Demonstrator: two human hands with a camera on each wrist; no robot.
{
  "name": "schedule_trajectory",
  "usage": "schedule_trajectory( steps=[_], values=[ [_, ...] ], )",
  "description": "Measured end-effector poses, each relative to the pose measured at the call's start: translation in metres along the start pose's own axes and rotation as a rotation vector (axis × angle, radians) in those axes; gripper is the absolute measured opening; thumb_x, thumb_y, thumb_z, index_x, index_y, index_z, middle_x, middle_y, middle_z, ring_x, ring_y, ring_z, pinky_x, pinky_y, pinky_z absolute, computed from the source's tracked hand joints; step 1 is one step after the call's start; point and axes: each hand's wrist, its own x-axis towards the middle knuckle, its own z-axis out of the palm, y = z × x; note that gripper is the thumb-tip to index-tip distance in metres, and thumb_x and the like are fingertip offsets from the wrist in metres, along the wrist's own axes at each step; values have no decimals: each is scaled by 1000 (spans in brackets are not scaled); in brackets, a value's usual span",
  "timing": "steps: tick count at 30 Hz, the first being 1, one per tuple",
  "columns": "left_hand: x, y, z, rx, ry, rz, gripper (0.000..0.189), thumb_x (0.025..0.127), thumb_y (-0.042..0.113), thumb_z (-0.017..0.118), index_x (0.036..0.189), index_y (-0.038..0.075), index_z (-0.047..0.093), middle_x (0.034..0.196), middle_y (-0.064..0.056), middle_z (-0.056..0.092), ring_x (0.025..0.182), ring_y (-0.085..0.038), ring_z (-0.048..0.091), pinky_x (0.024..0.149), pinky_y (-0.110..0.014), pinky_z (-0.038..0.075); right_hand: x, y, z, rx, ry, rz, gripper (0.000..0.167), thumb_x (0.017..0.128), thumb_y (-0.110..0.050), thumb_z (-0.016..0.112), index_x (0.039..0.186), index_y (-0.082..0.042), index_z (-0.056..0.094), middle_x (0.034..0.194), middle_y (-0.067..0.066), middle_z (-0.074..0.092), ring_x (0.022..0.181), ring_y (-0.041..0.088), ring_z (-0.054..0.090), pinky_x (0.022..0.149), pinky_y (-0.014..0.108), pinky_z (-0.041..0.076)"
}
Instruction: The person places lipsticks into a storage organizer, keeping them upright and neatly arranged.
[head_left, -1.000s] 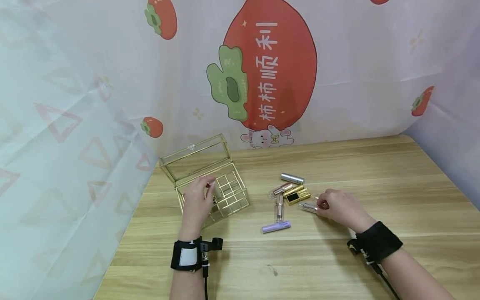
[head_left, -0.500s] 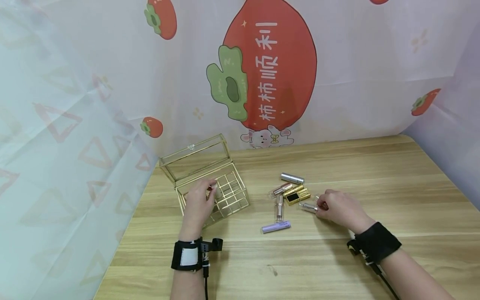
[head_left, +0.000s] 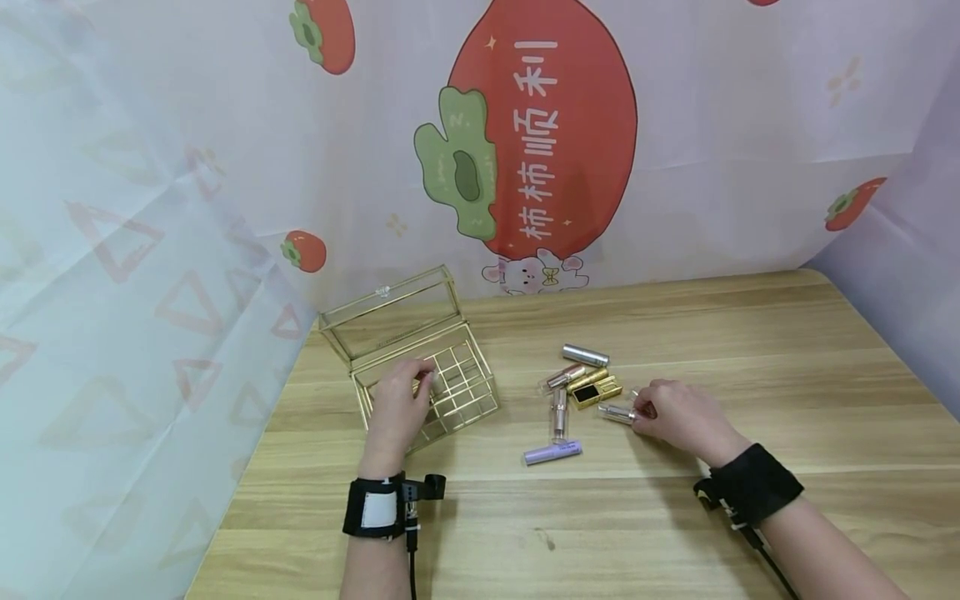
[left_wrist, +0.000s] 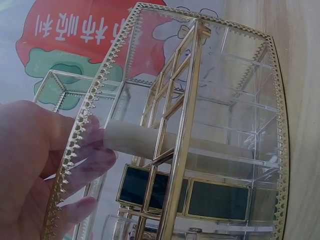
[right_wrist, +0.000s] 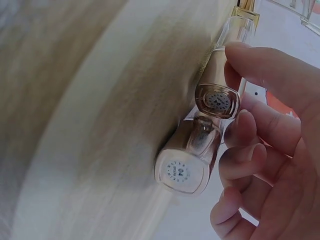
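Note:
On the left stands a glass box (head_left: 491, 392) with gold edges, an inner gold grid and a raised glass lid (head_left: 390, 312). My left hand (head_left: 397, 404) is over it, fingertips pinching the end of a pale whitish tube (left_wrist: 135, 140), most of which sits down through one grid opening. Beside that tube in the box is a gold lipstick case (left_wrist: 220, 200) with dark green panels. At the right, my right hand (head_left: 682, 417) pinches a lipstick (right_wrist: 215, 75) with a clear cap between thumb and fingers. A second similar lipstick (right_wrist: 185, 155) lies against it.
Between the hands lie several lipsticks: a silver tube (head_left: 585, 356), a gold case with a black panel (head_left: 595, 392), a clear-capped one (head_left: 558, 414) and a purple tube (head_left: 552, 452). A printed cloth (head_left: 712, 167) hangs behind the wooden table (head_left: 615, 533).
My left hand has shifted slightly at the grid, and less of the pale tube shows above it. The right hand stays almost still on its lipstick.

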Motion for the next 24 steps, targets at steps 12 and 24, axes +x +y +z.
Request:
schedule_trajectory(
  steps=[12, 24],
  values=[
    [2, 2, -2, -8, 43, 50, 10, 92, 5, 65, 99, 2, 71, 97, -12, 73, 85, -24, 69, 75, -36, 59, 2, 1, -2, 24, 37, -27, 14, 78, -21, 78, 88, -14, 74, 74, -6, 63, 62, 6, 49, 52, 23, 40],
    [0, 6, -3, -7, 67, 98, 9, 91, 4, 65, 98, 2, 71, 94, -11, 73, 83, -22, 69, 74, -34, 59, 3, -5, -8, 24, 89, -72, 19, 78, -24, 81, 91, -13, 74, 71, -9, 56, 61, 4, 44, 53, 19, 34]
  ],
)
